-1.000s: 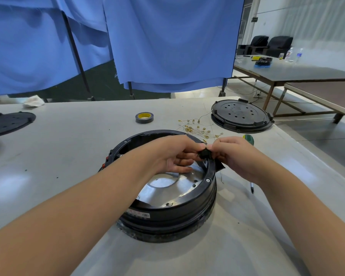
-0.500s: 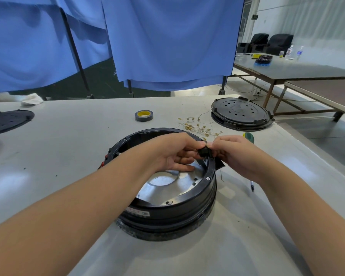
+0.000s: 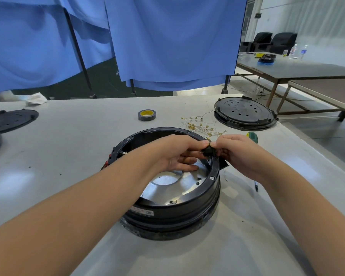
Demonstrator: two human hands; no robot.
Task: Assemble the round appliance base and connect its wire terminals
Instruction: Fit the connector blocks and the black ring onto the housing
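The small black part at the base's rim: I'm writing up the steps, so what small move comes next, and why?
Probably seat it: both hands, left hand and right hand, pinch the small black part right above the round base's right rim, so pressing it down into place looks likely.

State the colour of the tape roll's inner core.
Yellow. The tape roll has a grey outer band; the head view, the only one, shows it.

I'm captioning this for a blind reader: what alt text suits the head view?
Both hands, left hand and right hand, pinch a small black part at the right rim of a round black appliance base on a grey table. Behind lie loose wire terminals, a tape roll and a black disc cover.
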